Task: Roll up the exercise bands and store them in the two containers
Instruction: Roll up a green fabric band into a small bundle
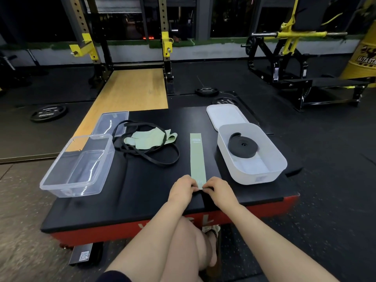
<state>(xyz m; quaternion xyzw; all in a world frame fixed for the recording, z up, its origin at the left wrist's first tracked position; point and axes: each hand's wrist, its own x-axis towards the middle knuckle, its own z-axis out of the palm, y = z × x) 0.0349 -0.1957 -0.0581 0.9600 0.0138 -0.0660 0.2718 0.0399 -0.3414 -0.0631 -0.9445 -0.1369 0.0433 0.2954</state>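
Observation:
A flat light-green band [196, 157] lies lengthwise on the black padded box top [142, 190]. My left hand [182, 189] and my right hand [218, 190] both pinch its near end, where a small fold shows. A loose heap of black bands [160, 157] and green bands [146, 140] sits behind, left of centre. The clear container [61, 180] stands at the left with nothing in it. The white container [278, 159] at the right holds a rolled black band [243, 147].
A clear lid [110, 124] lies behind the clear container and a white lid [225, 117] behind the white one. The box has a red front edge [264, 212]. Weight plates, a squat rack and a bench stand on the gym floor beyond.

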